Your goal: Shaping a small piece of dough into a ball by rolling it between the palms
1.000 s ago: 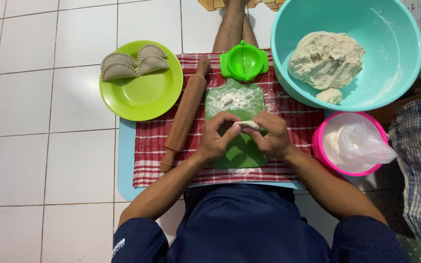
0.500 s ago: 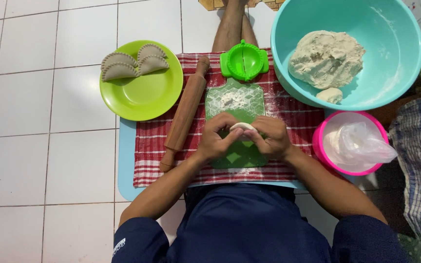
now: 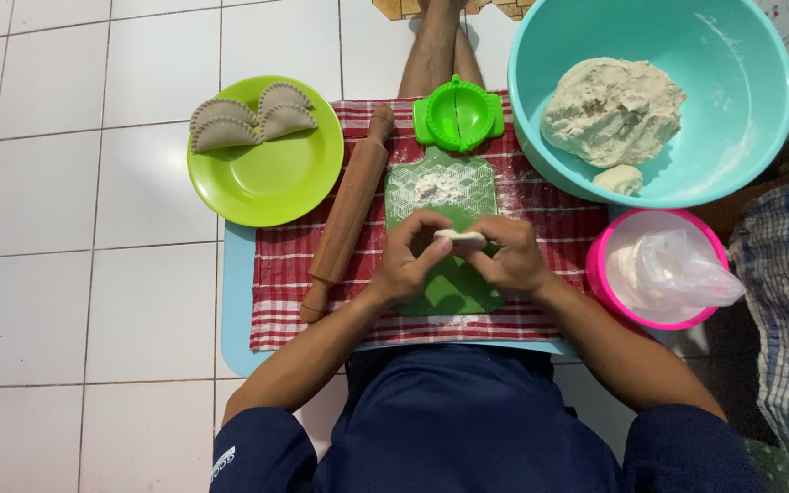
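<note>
My left hand (image 3: 410, 260) and my right hand (image 3: 507, 258) meet over a green cutting board (image 3: 443, 192) dusted with flour. Together they pinch a small pale piece of dough (image 3: 460, 238) between the fingertips, held just above the board. A wooden rolling pin (image 3: 347, 215) lies slanted to the left of my left hand. Beyond the board sits a round green dumpling press (image 3: 458, 113), folded open.
A red checked cloth (image 3: 276, 292) on a blue mat covers the white tile floor. A green plate (image 3: 271, 178) with three shaped dumplings stands at left. A teal bowl (image 3: 732, 100) holds a dough lump; a pink bowl (image 3: 609, 292) holds a plastic bag. Plaid fabric lies at right.
My fingers have shifted slightly around the dough piece, pressing and turning it; both hands stay over the green board.
</note>
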